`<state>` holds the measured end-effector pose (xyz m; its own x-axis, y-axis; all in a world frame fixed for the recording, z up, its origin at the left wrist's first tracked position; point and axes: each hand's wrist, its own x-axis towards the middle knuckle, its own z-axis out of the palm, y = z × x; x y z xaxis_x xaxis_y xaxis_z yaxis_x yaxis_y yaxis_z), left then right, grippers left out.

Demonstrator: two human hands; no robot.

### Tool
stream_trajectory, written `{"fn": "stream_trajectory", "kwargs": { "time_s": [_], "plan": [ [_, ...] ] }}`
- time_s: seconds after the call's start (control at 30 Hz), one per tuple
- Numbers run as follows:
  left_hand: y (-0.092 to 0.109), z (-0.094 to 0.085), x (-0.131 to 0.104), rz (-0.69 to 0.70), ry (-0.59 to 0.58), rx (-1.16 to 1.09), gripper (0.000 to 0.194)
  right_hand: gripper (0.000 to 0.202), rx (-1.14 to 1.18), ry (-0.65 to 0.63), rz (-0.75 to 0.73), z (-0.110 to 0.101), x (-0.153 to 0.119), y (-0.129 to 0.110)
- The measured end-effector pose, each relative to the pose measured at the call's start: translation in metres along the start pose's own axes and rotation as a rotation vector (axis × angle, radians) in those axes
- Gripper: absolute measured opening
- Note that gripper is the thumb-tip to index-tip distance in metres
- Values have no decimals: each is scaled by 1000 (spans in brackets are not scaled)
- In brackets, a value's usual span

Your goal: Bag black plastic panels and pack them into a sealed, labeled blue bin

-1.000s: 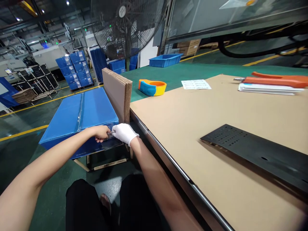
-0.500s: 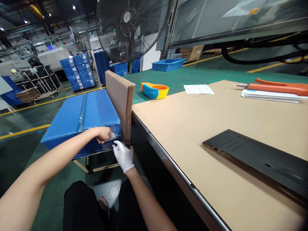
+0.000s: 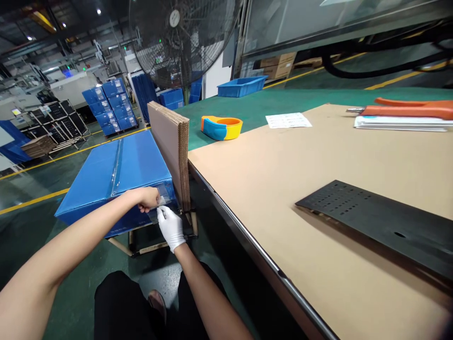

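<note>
A blue box (image 3: 138, 158) with clear tape along its top rests on a low pipe frame (image 3: 152, 247). My bare left hand (image 3: 148, 198) is closed at the box's near right corner, by a clear plastic pouch (image 3: 164, 192) on its side; what its fingers pinch is too small to make out. Just to its right, my white-gloved right hand (image 3: 170, 227) has thumb and forefinger pressed together at the pouch's lower edge. Whatever lies between those fingertips is unclear. Cardboard sheets (image 3: 173, 148) stand upright against the box's right side.
On the brown-covered table (image 3: 247, 189) lie a black perforated panel (image 3: 375, 226), a label sheet (image 3: 288, 120) and an orange-handled tool (image 3: 406, 111) on papers. A yellow-blue tape ring (image 3: 222, 128) and a blue tray (image 3: 242, 87) are farther back. A large fan (image 3: 184, 38) stands behind.
My right hand has moved up and left, closer to my left hand, and its thumb and forefinger have closed together. The view has shifted slightly.
</note>
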<state>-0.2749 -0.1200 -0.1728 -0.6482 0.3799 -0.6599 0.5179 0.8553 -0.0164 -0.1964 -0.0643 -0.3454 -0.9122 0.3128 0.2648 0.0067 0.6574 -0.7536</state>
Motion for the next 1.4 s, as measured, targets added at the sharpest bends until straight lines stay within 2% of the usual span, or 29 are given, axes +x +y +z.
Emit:
{"fn": "stream_trajectory", "kwargs": {
  "time_s": [0.2, 0.47, 0.63, 0.87, 1.07, 1.17, 1.27, 1.33, 1.4],
  "plan": [
    [6, -1, 0, -33, -7, 50, 34, 45, -104, -27, 81, -6, 17, -1],
    [10, -1, -5, -81, -11, 88, 23, 39, -87, 16, 58, -3, 21, 6],
    [12, -2, -9, -94, -4, 109, 25, 36, -5, 87, 38, 5, 20, 10],
    [4, -3, -2, -74, -12, 100, 27, 36, 147, -11, 61, 20, 18, -1],
    [0, -7, -7, -41, 4, 58, 32, 42, 164, -7, 74, 30, 22, 0],
    [1, -14, -21, 8, 103, 12, 40, 44, 204, 10, 65, 31, 24, 2],
    [-3, -15, -41, 97, 316, 2, 33, 46, 246, 20, 38, 31, 21, 3],
    [-12, -4, -54, 182, 518, -14, 24, 46, 281, 34, 12, 33, 13, 5],
    [-25, 17, -64, 242, 712, -83, 19, 47, 335, 39, 1, 35, -1, 8]
  ]
}}
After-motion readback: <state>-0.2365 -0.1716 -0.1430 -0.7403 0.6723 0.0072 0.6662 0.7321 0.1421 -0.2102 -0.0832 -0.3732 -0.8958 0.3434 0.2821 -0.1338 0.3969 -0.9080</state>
